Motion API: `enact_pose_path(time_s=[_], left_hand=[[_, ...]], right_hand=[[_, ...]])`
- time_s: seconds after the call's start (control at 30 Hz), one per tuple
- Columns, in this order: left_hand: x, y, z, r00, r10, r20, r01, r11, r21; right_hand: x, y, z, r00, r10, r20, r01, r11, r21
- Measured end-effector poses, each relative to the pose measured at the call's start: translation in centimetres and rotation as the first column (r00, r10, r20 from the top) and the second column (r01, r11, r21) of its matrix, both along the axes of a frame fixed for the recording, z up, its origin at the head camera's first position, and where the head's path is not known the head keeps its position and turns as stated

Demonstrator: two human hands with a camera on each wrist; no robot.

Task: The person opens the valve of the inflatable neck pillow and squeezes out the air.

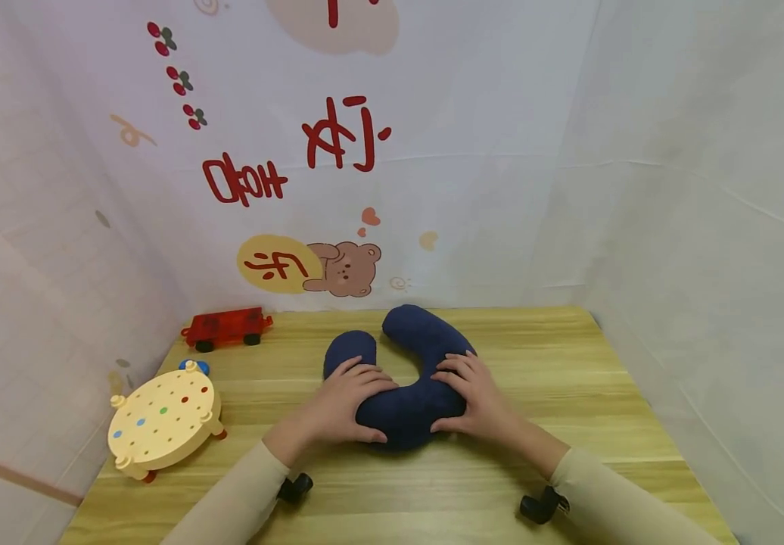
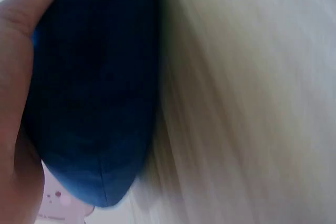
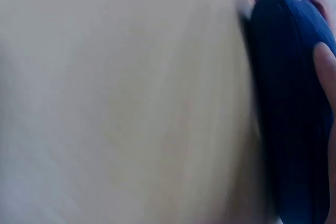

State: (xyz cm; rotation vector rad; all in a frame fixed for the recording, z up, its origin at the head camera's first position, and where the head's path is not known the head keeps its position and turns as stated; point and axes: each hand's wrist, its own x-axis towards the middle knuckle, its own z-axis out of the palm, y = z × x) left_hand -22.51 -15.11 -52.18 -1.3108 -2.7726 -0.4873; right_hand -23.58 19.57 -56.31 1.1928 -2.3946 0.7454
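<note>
A dark blue U-shaped neck pillow (image 1: 402, 420) lies on the wooden table, its two ends pointing toward the back wall. My left hand (image 1: 344, 401) grips its left side, fingers over the top and thumb along the near edge. On the right side, my right hand (image 1: 477, 397) holds it in the same way, thumb at the near edge. Up close in the left wrist view, the pillow (image 2: 94, 87) fills the space beside the hand. The right wrist view shows the pillow (image 3: 291, 103) at its right edge, with parts of both hands on it.
At the left stands a pale yellow round toy (image 1: 163, 420) with short pegs and coloured dots. A blue piece (image 1: 201, 368) shows partly behind it. A red toy wagon (image 1: 225, 327) with black wheels sits near the back left. White cloth walls (image 1: 474, 227) border the table.
</note>
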Motion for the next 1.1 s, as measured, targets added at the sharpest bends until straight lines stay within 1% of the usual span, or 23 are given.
enact_pose_path(time_s=[0.07,0.2,0.27,0.33,0.4,0.47,0.5,0.57,0.63,0.7,0.73,0.83,0.9,0.97,1.03,1.1], left_hand=[[-0.5,-0.7,-0.1,1.0,-0.01,-0.005,0.01,1.0,-0.005],[-1.2,-1.9,-0.1,1.0,0.009,0.006,-0.009,1.0,0.004],[-1.3,-2.4,0.0,0.999,0.028,0.02,-0.028,1.0,0.014],[-1.3,-2.9,0.3,0.998,0.042,0.043,-0.043,0.999,0.016],[-1.1,-3.2,0.8,0.996,0.047,0.073,-0.048,0.999,0.003],[-0.7,-3.2,1.5,0.995,0.042,0.092,-0.04,0.999,-0.019],[-0.4,-3.0,1.9,0.995,0.035,0.089,-0.033,0.999,-0.028],[0.1,-2.0,2.5,0.997,0.025,0.078,-0.022,0.999,-0.04],[0.7,-0.6,2.7,0.999,0.02,0.05,-0.019,0.999,-0.03],[1.1,1.0,2.3,1.0,0.017,0.017,-0.017,1.0,-0.016],[1.2,1.6,1.9,1.0,0.016,0.005,-0.016,1.0,-0.009],[1.1,2.6,0.7,1.0,0.022,-0.019,-0.022,1.0,0.001],[0.5,2.5,0.1,0.999,0.024,-0.03,-0.024,1.0,0.001],[-0.2,2.1,-0.2,0.999,0.025,-0.03,-0.024,1.0,0.006],[-0.9,1.7,-0.4,1.0,0.018,-0.026,-0.018,1.0,0.019],[-1.4,1.2,-0.5,1.0,0.007,-0.011,-0.006,0.999,0.042]], right_hand=[[0.8,-0.6,-0.3,0.999,-0.048,0.008,0.048,0.999,-0.023],[2.3,-1.6,-0.6,0.991,-0.131,0.011,0.132,0.99,-0.05],[3.0,-1.9,-0.4,0.988,-0.155,-0.002,0.154,0.987,-0.052],[3.4,-2.1,-0.1,0.988,-0.153,-0.014,0.152,0.987,-0.044],[3.2,-2.0,0.5,0.994,-0.107,-0.034,0.105,0.994,-0.042],[2.5,-1.5,1.6,0.999,-0.025,-0.033,0.024,1.0,-0.019],[1.8,-1.1,2.2,1.0,0.023,-0.013,-0.023,1.0,0.007],[0.1,-0.1,3.2,0.993,0.11,0.036,-0.112,0.991,0.076],[-1.4,0.8,3.8,0.983,0.16,0.084,-0.172,0.973,0.157],[-2.5,1.3,4.0,0.974,0.187,0.124,-0.211,0.953,0.218],[-2.8,1.4,3.8,0.973,0.191,0.132,-0.218,0.947,0.237],[-2.8,1.2,3.3,0.975,0.183,0.128,-0.21,0.946,0.249],[-2.4,1.0,2.7,0.982,0.157,0.11,-0.179,0.955,0.235],[-2.0,0.6,2.2,0.99,0.117,0.079,-0.131,0.968,0.213],[-1.6,0.1,1.8,0.996,0.075,0.056,-0.085,0.979,0.188],[-1.1,-0.4,1.5,0.998,0.047,0.035,-0.052,0.985,0.162]])
